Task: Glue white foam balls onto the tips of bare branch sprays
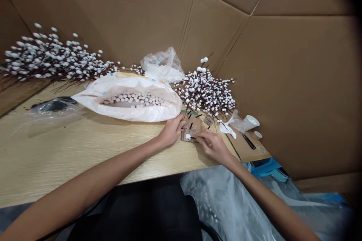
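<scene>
My left hand [172, 131] is closed at the left edge of a small cardboard piece [195, 126]. A thin dark stem [186, 108] rises from its fingertips, which appear to pinch it. Over the right side of the cardboard, my right hand [212, 145] pinches a short black stick [193, 137]. That stick's tip touches or lies very close to a white blob [188, 136] on the cardboard. Several other short black sticks [191, 125] stand or lie on the same piece. Exactly how the left fingers grip is too small to see.
A white bag [127, 113] holding white berries lies open left of my hands. Berry branches stand behind at left [53, 56] and right [209, 92]. A clear bag [162, 66] sits between them. At right are a white cup [251, 122] and a black-handled knife [249, 141]. Cardboard walls [127, 15] surround the table.
</scene>
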